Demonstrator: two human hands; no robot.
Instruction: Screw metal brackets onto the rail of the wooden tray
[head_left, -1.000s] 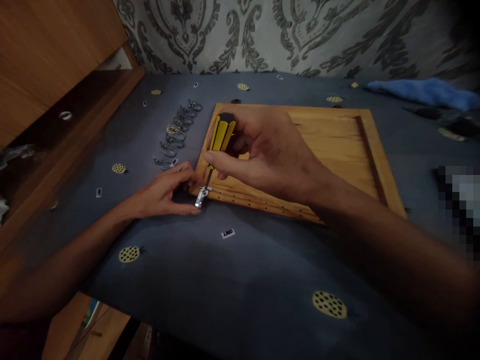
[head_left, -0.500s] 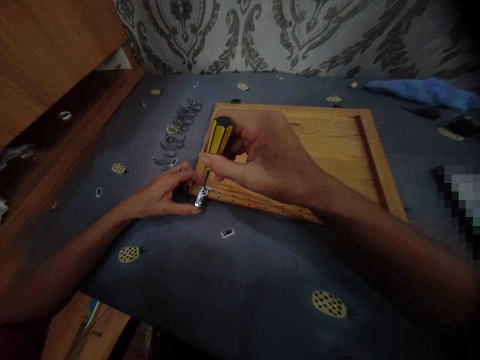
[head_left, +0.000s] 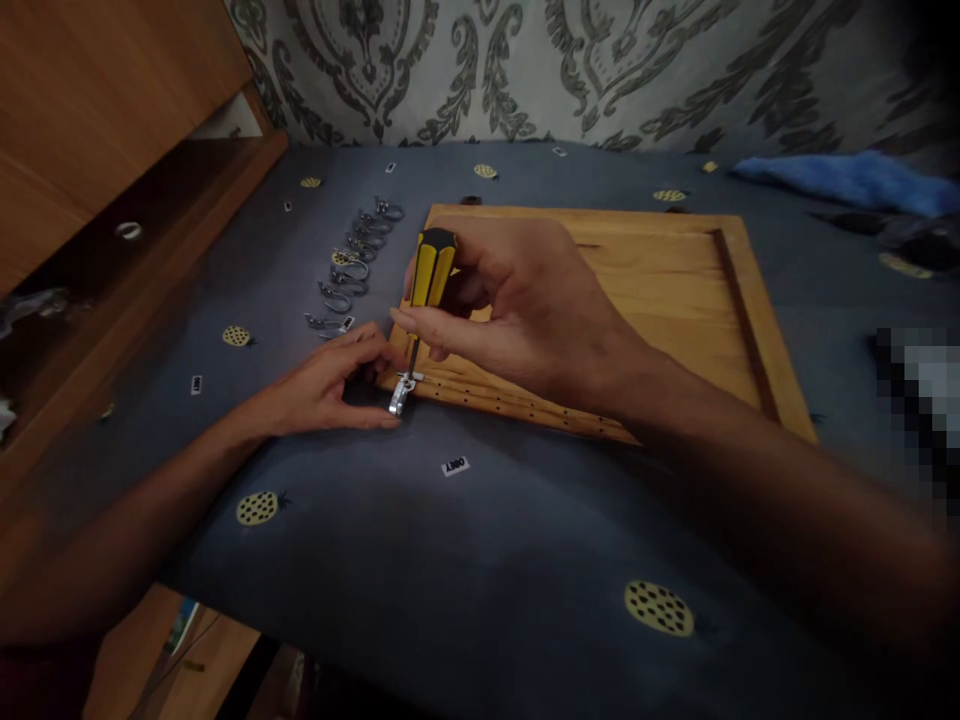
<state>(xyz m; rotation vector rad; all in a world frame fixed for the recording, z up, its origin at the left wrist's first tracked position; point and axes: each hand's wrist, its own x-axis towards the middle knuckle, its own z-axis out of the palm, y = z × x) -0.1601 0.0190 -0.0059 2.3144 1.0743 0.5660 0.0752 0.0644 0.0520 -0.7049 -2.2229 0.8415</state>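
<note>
A yellow-and-black screwdriver (head_left: 429,278) stands nearly upright in my right hand (head_left: 525,305), whose fingers wrap its handle. Its tip rests on a small metal hook (head_left: 400,392) at the near left corner of a wooden board (head_left: 660,300) that has a row of small holes along its front edge. My left hand (head_left: 330,385) lies on the grey cloth beside that corner, thumb and fingertips pinched against the hook.
A row of several more metal hooks (head_left: 352,270) lies on the grey patterned cloth (head_left: 480,560) left of the board. A wooden cabinet (head_left: 90,150) stands at the left, a blue cloth (head_left: 847,180) at the far right. Patterned wallpaper lies behind.
The screwdriver handle has turned in my right hand and tipped slightly left; the fingers have shifted their hold. My left hand and the hook stay put.
</note>
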